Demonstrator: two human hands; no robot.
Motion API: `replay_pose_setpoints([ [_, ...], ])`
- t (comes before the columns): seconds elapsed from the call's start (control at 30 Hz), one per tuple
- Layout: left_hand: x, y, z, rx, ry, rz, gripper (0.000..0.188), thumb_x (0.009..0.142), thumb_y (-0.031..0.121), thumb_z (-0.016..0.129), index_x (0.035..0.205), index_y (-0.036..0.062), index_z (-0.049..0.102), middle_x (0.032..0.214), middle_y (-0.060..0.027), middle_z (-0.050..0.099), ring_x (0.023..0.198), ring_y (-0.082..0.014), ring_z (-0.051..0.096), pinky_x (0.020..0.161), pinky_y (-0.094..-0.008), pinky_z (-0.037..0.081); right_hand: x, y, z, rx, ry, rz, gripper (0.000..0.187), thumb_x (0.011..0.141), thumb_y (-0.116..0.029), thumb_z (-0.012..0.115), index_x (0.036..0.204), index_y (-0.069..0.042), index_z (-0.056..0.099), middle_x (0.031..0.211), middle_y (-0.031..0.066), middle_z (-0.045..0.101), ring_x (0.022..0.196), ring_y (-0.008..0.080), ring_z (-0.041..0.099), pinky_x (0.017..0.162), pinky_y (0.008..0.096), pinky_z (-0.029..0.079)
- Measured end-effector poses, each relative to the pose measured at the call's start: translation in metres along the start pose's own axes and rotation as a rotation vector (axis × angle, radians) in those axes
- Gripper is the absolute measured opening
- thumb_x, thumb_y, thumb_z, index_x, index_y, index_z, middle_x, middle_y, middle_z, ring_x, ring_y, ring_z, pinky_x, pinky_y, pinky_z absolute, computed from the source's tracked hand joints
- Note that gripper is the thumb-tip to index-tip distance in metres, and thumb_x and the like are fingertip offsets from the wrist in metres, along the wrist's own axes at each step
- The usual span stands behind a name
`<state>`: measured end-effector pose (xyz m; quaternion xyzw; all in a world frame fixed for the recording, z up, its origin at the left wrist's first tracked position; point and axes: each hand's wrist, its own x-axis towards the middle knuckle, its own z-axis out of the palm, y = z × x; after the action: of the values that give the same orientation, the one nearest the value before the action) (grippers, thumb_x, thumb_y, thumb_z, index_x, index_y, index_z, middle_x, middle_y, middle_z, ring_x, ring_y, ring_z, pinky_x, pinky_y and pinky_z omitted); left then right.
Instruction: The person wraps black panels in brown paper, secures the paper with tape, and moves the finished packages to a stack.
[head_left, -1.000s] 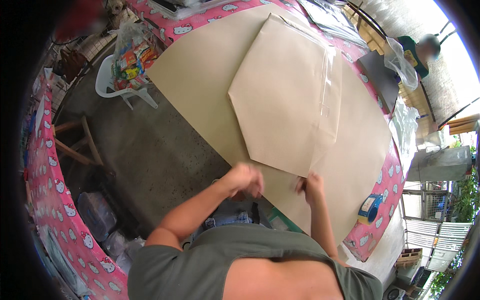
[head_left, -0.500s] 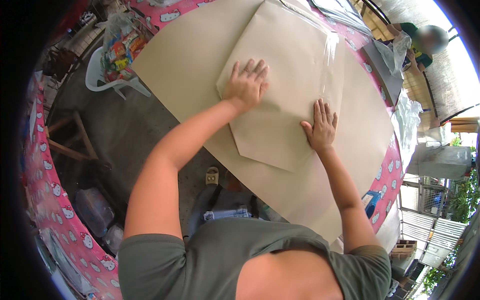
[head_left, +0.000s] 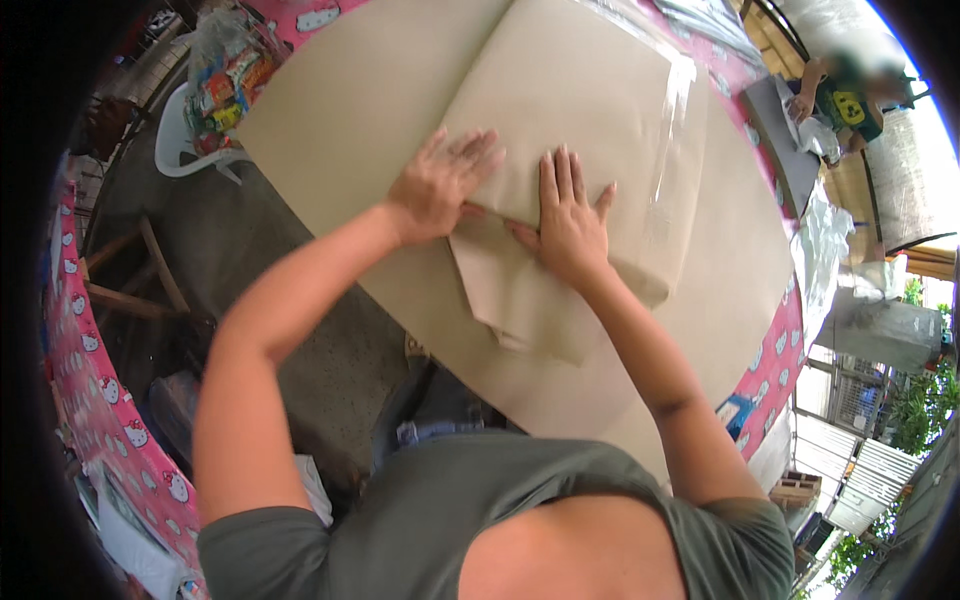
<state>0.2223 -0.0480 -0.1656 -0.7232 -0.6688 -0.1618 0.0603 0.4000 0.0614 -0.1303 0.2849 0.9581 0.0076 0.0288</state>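
A brown paper package (head_left: 590, 110), with shiny clear tape (head_left: 672, 125) along its far and right sides, lies on a larger sheet of brown paper (head_left: 350, 130). My left hand (head_left: 430, 190), slightly blurred, is at the package's left edge with its fingers spread. My right hand (head_left: 575, 220) lies flat on the package's lower middle, fingers stretched out and thumb pointing left. Between the hands runs a crease, and the package's near end (head_left: 520, 310) looks loose and rumpled below it. Neither hand grasps anything that I can see.
A pink patterned table cover (head_left: 765, 370) shows at the right rim, with a blue object (head_left: 735, 412) on it. To the left stands a white plastic chair (head_left: 180, 140) holding a bag of colourful packets (head_left: 228, 95). Another person (head_left: 850, 105) is at the far right near a grey board (head_left: 785, 140).
My right hand has slid left and away from me, off the package's right side. My left hand has shifted left and slightly nearer. The package's near end has become creased and lifted.
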Motion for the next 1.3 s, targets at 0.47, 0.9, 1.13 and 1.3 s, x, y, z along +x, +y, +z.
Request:
replay_pose_setpoints([
  [0.47,0.056,0.052,0.003,0.056,-0.237,-0.033,0.087,0.073,0.038,0.067,0.143,0.0151,0.020,0.147,-0.0171,0.015,0.135,-0.0358,0.016,0.103,-0.0619,0.014,-0.079,0.087,0.015,0.092,0.150,0.275,0.084,0.069,-0.032,0.072,0.139,-0.022,0.027,0.147,0.0001,0.023,0.136,0.0222,0.021,0.104,0.0595,0.015],
  [0.9,0.044,0.047,0.010,0.022,-0.098,-0.040,0.081,0.071,0.039,0.069,0.140,0.0194,0.030,0.144,-0.0121,0.028,0.131,-0.0329,0.028,0.102,-0.0598,0.020,-0.114,0.125,0.044,0.549,0.473,0.417,0.083,0.059,-0.014,0.080,0.130,-0.007,0.037,0.139,0.0134,0.033,0.129,0.0306,0.032,0.102,0.0392,0.035],
  [1.13,0.044,0.051,0.013,-0.004,-0.086,-0.040,0.080,0.070,0.039,0.070,0.138,0.0208,0.032,0.143,-0.0088,0.030,0.131,-0.0302,0.029,0.103,-0.0592,0.020,-0.138,0.140,0.055,0.318,0.362,0.791,0.092,0.061,-0.048,0.076,0.129,-0.002,0.033,0.129,0.0158,0.039,0.120,0.0330,0.037,0.100,0.0444,0.031],
  [1.3,0.045,0.047,0.010,-0.012,-0.085,-0.087,0.081,0.069,0.039,0.071,0.137,0.0209,0.033,0.143,-0.0051,0.032,0.132,-0.0280,0.027,0.104,-0.0578,0.020,-0.209,0.065,0.089,0.538,0.404,0.706,0.090,0.070,-0.033,0.068,0.136,0.001,0.017,0.136,0.0231,0.026,0.128,0.0357,0.024,0.105,0.0481,0.018],
])
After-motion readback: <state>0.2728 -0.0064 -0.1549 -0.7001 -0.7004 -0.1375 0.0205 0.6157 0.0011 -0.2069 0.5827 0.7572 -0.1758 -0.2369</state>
